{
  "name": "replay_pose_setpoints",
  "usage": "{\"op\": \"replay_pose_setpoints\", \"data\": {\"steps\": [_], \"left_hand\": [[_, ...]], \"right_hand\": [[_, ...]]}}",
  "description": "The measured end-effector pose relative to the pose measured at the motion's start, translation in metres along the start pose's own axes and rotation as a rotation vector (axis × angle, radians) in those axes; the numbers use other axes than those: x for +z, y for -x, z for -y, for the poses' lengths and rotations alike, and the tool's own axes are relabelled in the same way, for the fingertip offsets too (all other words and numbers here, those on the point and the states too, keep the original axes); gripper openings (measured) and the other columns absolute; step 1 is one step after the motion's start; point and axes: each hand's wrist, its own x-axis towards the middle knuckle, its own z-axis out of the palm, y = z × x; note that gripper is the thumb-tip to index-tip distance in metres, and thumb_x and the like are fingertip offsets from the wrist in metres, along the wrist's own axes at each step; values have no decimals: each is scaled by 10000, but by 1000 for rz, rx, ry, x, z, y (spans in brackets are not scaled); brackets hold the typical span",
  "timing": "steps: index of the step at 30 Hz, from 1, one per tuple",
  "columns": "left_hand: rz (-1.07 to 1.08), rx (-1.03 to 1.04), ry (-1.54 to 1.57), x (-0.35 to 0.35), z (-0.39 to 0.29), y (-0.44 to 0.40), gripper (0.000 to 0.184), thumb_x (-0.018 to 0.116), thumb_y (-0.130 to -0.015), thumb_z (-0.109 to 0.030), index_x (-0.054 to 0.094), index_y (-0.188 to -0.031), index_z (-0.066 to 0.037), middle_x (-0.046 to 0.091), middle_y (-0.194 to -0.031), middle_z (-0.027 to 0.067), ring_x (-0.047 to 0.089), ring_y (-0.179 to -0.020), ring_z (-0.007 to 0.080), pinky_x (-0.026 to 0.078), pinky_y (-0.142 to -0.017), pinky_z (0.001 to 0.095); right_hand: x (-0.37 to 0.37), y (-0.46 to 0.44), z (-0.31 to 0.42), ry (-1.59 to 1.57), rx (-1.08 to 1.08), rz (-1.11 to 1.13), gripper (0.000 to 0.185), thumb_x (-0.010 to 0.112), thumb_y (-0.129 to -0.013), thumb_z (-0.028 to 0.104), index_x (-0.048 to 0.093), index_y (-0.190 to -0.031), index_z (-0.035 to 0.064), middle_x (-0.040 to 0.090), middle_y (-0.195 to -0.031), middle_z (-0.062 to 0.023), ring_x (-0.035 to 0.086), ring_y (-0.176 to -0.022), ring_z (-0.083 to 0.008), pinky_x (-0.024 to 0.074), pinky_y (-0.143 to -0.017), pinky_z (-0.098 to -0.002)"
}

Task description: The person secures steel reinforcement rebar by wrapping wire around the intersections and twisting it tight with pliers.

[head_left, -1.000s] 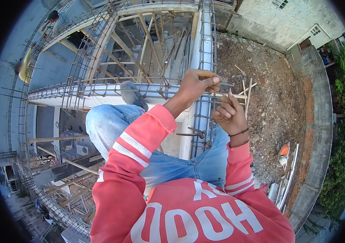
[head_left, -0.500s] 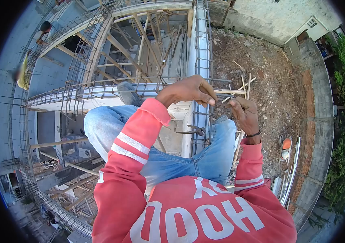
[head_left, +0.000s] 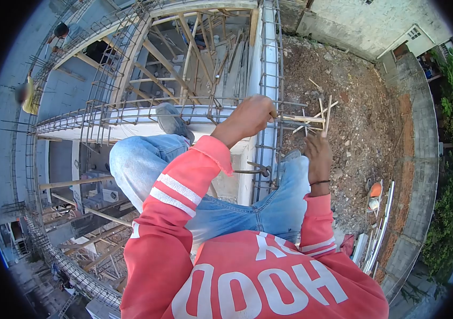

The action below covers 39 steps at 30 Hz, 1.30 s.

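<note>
My left hand (head_left: 252, 115) is closed above the steel rebar cage (head_left: 270, 85) on the white-edged beam, its back turned up. Whatever its fingers hold is hidden. My right hand (head_left: 318, 153) is to the right of the cage, over the dirt ground, fingers stretched forward and slightly apart, near protruding bar ends. Nothing shows clearly in it. Metal pincers (head_left: 261, 170) lie across the cage between my legs, jaws to the right. My jeans-covered legs (head_left: 226, 212) straddle the beam, and one shoe (head_left: 172, 121) rests against the crossing beam.
Below left are wooden props (head_left: 165, 64) and formwork. Nailed wood strips (head_left: 326, 114) stand past my right hand. A block wall (head_left: 420, 175) bounds the dirt yard (head_left: 354, 106). Two other people (head_left: 67, 33) are at the far left, near more rebar.
My left hand has turned from a visible pinch to a closed, back-up pose, slightly left. My right hand has gone from a thumb-and-finger pinch to fingers stretched forward.
</note>
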Motion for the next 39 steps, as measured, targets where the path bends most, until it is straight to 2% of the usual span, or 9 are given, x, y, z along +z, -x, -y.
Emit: {"op": "replay_pose_setpoints", "data": {"steps": [2, 5, 10, 13, 15, 19, 22, 30, 39], "left_hand": [[7, -74, 69, -9, 2, 1, 138, 701, -814, -38, 760, -935, -6, 719, -892, 183, 681, -851, 372, 523, -774, 452], [46, -149, 165, -17, -5, -1, 146, 708, -811, -39, 763, -943, -7, 724, -875, 190, 684, -828, 360, 519, -764, 434], [130, -70, 180, -14, -8, -3, 111, 699, -802, -32, 763, -891, -14, 716, -860, 175, 676, -829, 348, 511, -761, 443], [27, 75, 19, -19, -4, 1, 98, 683, -803, -24, 755, -870, -31, 693, -884, 143, 663, -865, 344, 508, -779, 453], [-38, 189, -98, -24, 0, -1, 97, 677, -807, -24, 749, -871, -36, 680, -895, 128, 657, -878, 346, 507, -780, 456], [-288, 432, -185, -19, -5, -4, 95, 686, -813, -59, 740, -889, -47, 656, -904, 86, 651, -901, 343, 510, -751, 440], [-123, 248, 14, -17, -2, -6, 109, 708, -857, -121, 763, -912, -46, 678, -857, 89, 674, -824, 270, 519, -705, 391], [356, -212, 609, -25, 20, -3, 296, 762, -887, -246, 764, -1020, 19, 703, -738, 79, 641, -687, 146, 519, -642, 307], [332, 25, 119, 30, 22, 1, 177, 654, -817, -39, 762, -951, 2, 728, -875, 226, 714, -851, 374, 551, -767, 455]], "right_hand": [[-1, 3, 12, 688, -854, -286, 677, 741, -908, 403, 481, -1382, -4, 586, -1284, -172, 575, -1180, -309, 431, -1036, -420], [39, 35, 44, 1497, -1367, -149, 638, 772, -877, 326, 506, -1379, 37, 579, -1293, -158, 562, -1188, -334, 421, -1043, -437], [57, 18, 18, 1784, -1375, 88, 459, 736, -892, 263, 591, -1284, 75, 647, -1165, -109, 606, -1053, -334, 476, -915, -451], [48, 0, 7, 1660, -948, 172, 327, 652, -962, 226, 581, -1246, 80, 686, -900, -68, 643, -814, -259, 465, -844, -439], [46, 8, 5, 1350, -339, 233, 189, 540, -1036, 203, 595, -1156, 68, 579, -641, 2, 535, -574, -165, 444, -749, -388], [39, 15, 9, 843, -177, 313, 208, 533, -1046, 224, 615, -1063, 34, 486, -611, 26, 447, -549, -120, 402, -665, -317], [38, 17, 3, 309, -26, 389, 281, 526, -1056, 245, 634, -971, 0, 393, -582, 49, 358, -524, -76, 360, -581, -247], [41, 20, 32, 1344, -704, 333, 164, 549, -1029, 169, 680, -1051, 72, 550, -572, -49, 518, -517, -148, 393, -543, -297], [22, 13, 16, 1917, -779, 365, 79, 565, -974, 117, 567, -1053, 124, 647, -665, -86, 666, -718, -311, 417, -762, -478]]}}
